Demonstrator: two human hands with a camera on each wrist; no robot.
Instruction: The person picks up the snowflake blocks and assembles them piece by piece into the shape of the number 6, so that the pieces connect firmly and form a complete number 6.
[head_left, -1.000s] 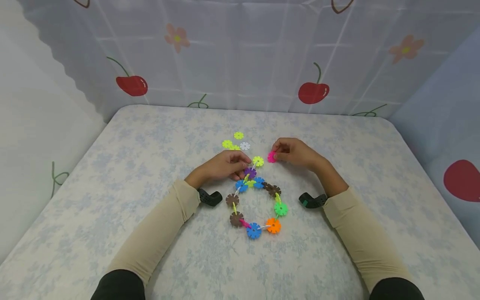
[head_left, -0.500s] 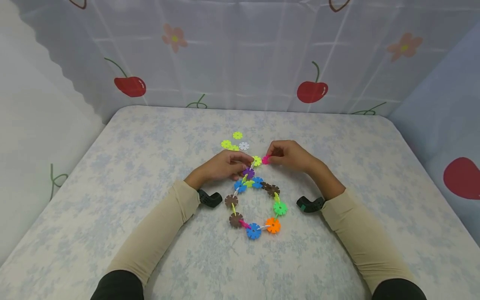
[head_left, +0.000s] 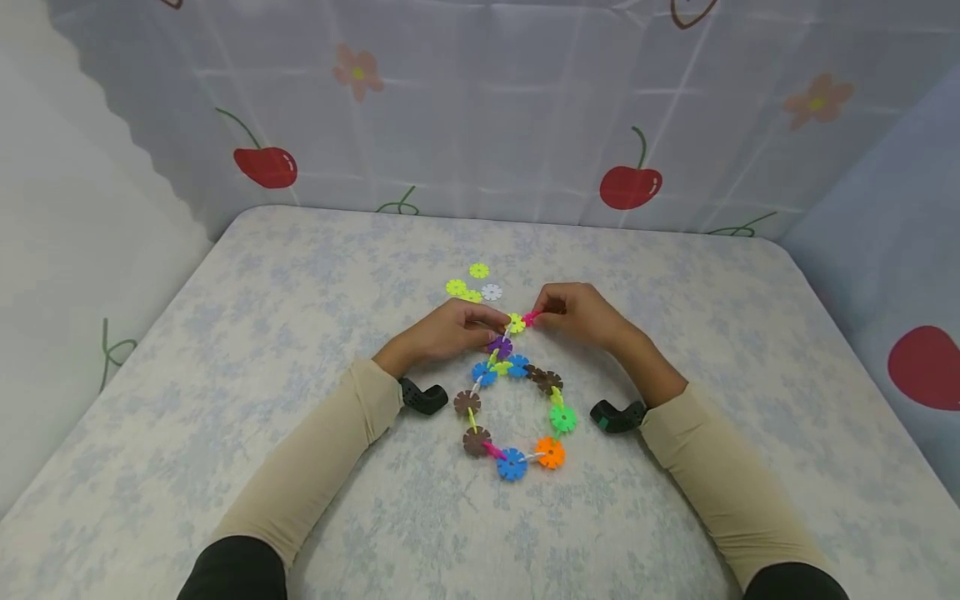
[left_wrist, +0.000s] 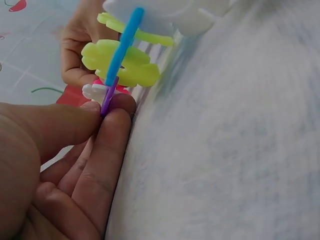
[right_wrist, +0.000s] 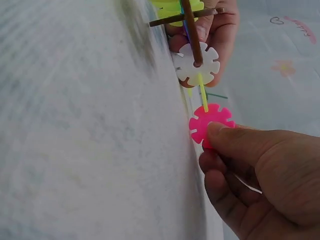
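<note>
Slotted plastic flower discs are joined edge to edge into a ring on the table, with a short tail at its far side. My left hand [head_left: 446, 333] pinches the tail's purple disc [head_left: 501, 347] between thumb and fingers. Beyond it stand a white disc [right_wrist: 184, 62] and a yellow disc [head_left: 516, 323]. My right hand [head_left: 581, 313] pinches a pink disc [right_wrist: 201, 120] between thumb and forefinger. In the right wrist view, the pink disc's upper edge meets the yellow disc, seen edge-on. How deep their slots engage cannot be told.
Behind my left hand lie several loose discs, among them a yellow disc [head_left: 478, 271] and a white disc [head_left: 492, 292]. The ring's orange disc [head_left: 551, 453] and blue disc [head_left: 512, 465] lie nearest me. A cherry-print curtain [head_left: 480, 125] hangs behind the table [head_left: 300, 275].
My right hand has moved left, bringing the pink disc from apart to the yellow disc's edge, where it has turned more edge-on. My left hand stays at the purple disc.
</note>
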